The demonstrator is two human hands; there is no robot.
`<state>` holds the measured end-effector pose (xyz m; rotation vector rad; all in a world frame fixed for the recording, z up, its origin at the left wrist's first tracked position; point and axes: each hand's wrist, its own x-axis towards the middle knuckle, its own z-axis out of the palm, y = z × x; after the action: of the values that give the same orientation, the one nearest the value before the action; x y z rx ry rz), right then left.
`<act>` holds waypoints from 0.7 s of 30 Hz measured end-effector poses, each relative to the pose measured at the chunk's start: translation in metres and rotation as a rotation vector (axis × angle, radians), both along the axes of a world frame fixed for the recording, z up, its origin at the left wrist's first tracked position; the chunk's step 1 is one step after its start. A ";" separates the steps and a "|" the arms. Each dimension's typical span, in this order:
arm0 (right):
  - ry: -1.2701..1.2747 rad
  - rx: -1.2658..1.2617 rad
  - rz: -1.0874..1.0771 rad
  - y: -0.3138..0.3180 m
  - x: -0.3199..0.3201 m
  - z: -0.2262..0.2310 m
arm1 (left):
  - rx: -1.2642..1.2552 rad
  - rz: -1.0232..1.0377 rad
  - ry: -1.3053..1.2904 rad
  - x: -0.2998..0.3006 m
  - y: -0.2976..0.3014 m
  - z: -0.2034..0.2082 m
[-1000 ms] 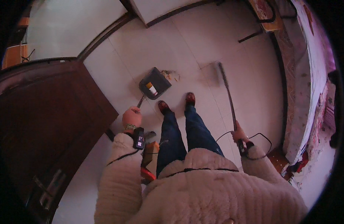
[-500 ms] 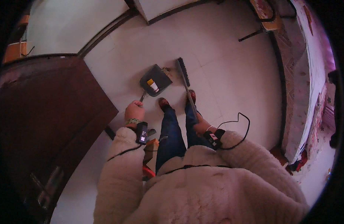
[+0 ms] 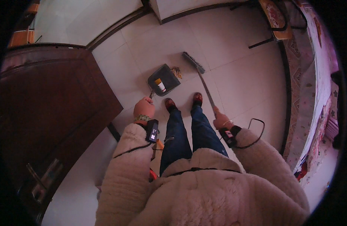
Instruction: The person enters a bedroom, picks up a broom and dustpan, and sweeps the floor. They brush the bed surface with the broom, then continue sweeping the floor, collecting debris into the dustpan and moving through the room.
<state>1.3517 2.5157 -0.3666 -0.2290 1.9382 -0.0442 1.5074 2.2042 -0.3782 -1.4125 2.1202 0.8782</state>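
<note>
My left hand (image 3: 144, 108) is closed around the handle of a dark grey dustpan (image 3: 154, 78), which rests on the tiled floor ahead of my feet. Inside the pan lies a small white bottle (image 3: 161, 86) with a yellow-orange cap. Just outside the pan's right edge is a little heap of yellowish-brown debris (image 3: 176, 72). With my right hand (image 3: 222, 119) I grip the long stick of a broom (image 3: 194, 63). Its dark bristle head sits on the floor to the right of the debris, apart from it.
A dark brown door (image 3: 56, 98) stands at the left. On the right is a cloth-draped bed (image 3: 305, 105), with a chair (image 3: 277, 22) at the far right. Straight ahead runs a wall with a dark skirting (image 3: 198, 10). My red shoes (image 3: 197, 99) are close to the dustpan.
The broom head has swung right, away from the dustpan, and turned, leaving the debris more exposed. My right hand has moved right with the stick. The bottle remains in the pan.
</note>
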 end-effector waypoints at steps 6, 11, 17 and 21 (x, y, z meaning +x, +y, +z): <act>-0.162 -0.158 0.063 -0.017 0.058 -0.012 | 0.017 0.004 0.024 0.002 0.000 0.003; -0.179 -0.225 -0.095 0.000 0.029 0.048 | 0.043 0.010 0.041 0.004 -0.001 0.003; -0.094 -0.063 0.105 -0.005 0.023 0.028 | 0.038 0.015 0.025 0.005 -0.002 0.000; -0.082 -0.252 0.096 -0.010 0.031 0.017 | 0.049 0.025 0.052 0.007 -0.001 0.002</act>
<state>1.3830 2.5060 -0.3495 -0.4797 1.8358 -0.2317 1.5144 2.2033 -0.3764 -1.4089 2.1084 0.9794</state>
